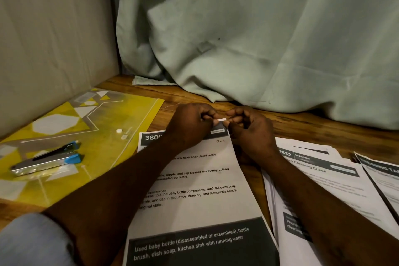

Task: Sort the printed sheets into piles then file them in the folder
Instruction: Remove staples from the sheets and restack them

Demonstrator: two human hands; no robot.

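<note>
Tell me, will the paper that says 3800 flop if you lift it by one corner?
Probably: the 3800 sheet looks like thin paper lying flat on the table, so a lifted corner would likely droop. It seems light, so a push would probably slide it. The left hand and right hand pinch a white strip at its top.

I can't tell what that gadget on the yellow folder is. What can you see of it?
The stapler looks like silvery metal with a black top strip and blue plastic tips. It lies on the yellow folder, left of the sheets, its two arms spread slightly, tips pointing right. Only the folder touches it.
</note>
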